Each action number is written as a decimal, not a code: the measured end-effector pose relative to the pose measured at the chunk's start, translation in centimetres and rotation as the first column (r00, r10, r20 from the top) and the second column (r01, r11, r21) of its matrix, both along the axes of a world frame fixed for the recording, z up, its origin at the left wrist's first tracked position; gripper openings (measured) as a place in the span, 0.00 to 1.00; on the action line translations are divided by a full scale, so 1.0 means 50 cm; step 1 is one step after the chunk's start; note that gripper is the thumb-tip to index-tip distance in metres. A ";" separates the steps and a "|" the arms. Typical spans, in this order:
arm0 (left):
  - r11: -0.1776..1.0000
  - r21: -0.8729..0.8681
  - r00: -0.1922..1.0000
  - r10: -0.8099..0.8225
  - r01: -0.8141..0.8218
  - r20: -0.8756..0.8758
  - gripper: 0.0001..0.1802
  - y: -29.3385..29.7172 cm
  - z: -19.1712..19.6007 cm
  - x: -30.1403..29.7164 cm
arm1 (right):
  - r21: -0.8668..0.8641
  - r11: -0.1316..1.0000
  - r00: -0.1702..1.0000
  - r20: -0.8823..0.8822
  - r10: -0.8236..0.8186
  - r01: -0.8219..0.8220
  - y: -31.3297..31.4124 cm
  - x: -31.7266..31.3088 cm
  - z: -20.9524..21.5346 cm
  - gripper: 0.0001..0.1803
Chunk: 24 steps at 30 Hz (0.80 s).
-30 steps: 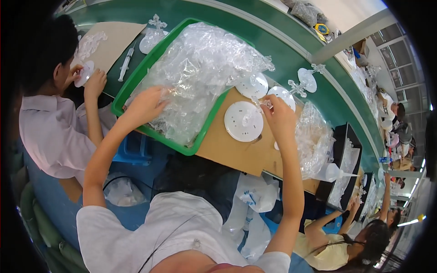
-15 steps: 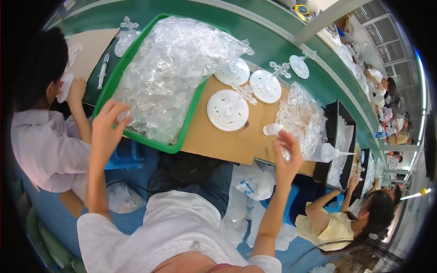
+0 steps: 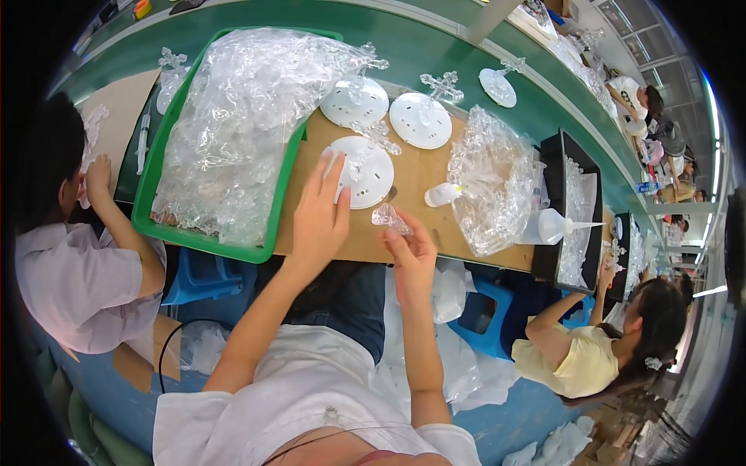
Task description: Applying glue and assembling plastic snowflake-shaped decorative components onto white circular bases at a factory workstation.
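Note:
Between the thumb and fingers of my right hand (image 3: 412,252) is a small clear plastic piece (image 3: 391,220), held over the brown cardboard (image 3: 311,229). My left hand (image 3: 320,213) reaches out with fingers stretched and thumb apart, its fingertips over the left edge of the nearest white disc (image 3: 371,182); I cannot tell whether they touch it. A clear cross-shaped piece (image 3: 377,137) stands up from that disc. Two similar white discs with clear crosses, a left one (image 3: 342,109) and a right one (image 3: 426,128), lie just behind.
At left a green tray (image 3: 268,233) holds a heap of clear plastic parts (image 3: 225,140). To the right are a small white bottle (image 3: 441,195), a clear bag of parts (image 3: 489,186), a long-nozzled squeeze bottle (image 3: 556,226) and a black bin (image 3: 552,256). Co-workers sit on both sides.
My left hand has moved right from the tray to the nearest disc. My right hand has come left from beside the bag and now shows a clear piece in its fingers. The view has shifted.

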State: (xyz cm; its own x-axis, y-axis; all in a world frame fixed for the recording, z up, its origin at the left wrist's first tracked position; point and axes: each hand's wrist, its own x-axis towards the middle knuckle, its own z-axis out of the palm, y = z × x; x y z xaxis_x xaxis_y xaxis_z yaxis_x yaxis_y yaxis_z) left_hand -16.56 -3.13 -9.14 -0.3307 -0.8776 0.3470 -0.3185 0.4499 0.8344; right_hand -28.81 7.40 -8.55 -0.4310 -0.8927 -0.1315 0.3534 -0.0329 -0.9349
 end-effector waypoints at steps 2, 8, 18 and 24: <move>0.966 -0.238 0.949 0.162 -0.097 0.272 0.22 -0.032 -0.061 -0.024 | -0.009 0.999 0.999 0.017 -0.030 0.031 -0.010 -0.011 -0.017 0.19; 0.974 -0.224 0.783 0.166 -0.035 0.600 0.25 -0.013 -0.110 -0.002 | 0.084 0.996 0.979 0.201 -0.010 -0.007 -0.022 -0.032 -0.069 0.19; 0.936 0.275 0.972 0.183 -0.218 0.148 0.31 -0.011 -0.064 -0.001 | -0.006 0.999 0.999 0.009 0.037 -0.037 -0.040 -0.021 -0.079 0.20; 0.622 0.740 0.812 0.277 0.255 -0.513 0.28 -0.001 -0.070 0.019 | -0.039 0.999 0.998 -0.054 0.028 -0.030 -0.033 -0.032 -0.055 0.18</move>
